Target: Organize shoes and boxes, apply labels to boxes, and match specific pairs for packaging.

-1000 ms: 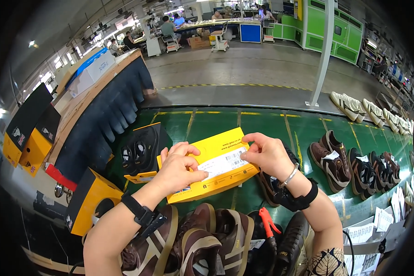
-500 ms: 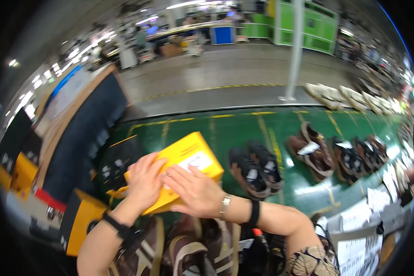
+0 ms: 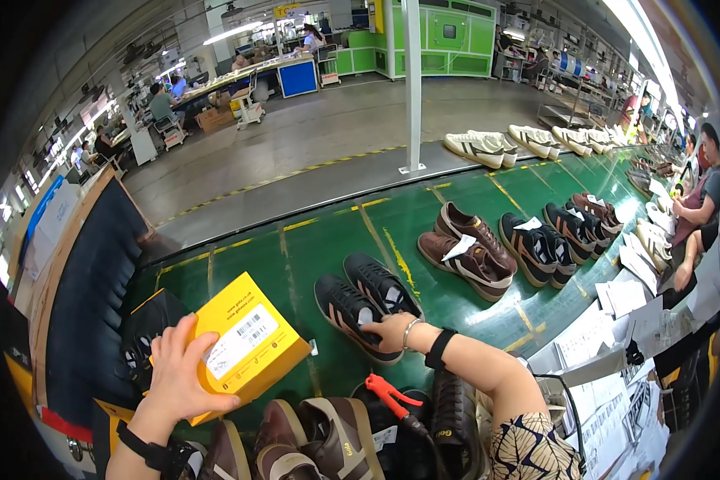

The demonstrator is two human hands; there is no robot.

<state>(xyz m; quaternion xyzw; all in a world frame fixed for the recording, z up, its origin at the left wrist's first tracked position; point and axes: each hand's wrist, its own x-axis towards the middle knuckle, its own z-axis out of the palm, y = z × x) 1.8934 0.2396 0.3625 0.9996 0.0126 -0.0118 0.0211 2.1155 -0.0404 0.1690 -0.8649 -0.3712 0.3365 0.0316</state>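
A yellow shoebox (image 3: 226, 302) with a white label is tilted over the green conveyor. My left hand (image 3: 182, 374) grips its left and near edges, thumb along the near side and fingers up the left side. To the right of the box, a pair of black sneakers (image 3: 340, 304) with pale stripes lies on the belt, a white tag in the opening. My right hand (image 3: 390, 330) is at the collar of the nearer sneaker, fingers closed at the opening; part of the fingertips is hidden.
Brown sneakers (image 3: 466, 254) and more pairs stand along the green conveyor (image 3: 296, 248) to the right. Near me are several brown shoes (image 3: 336, 440) and a red-handled tool (image 3: 392, 394). A metal post (image 3: 412, 88) rises beyond the belt; a co-worker (image 3: 700, 196) sits far right.
Both hands were on the yellow box. My right hand has left it and moved right to the black sneakers, while my left keeps the box, now lower and further left in view.
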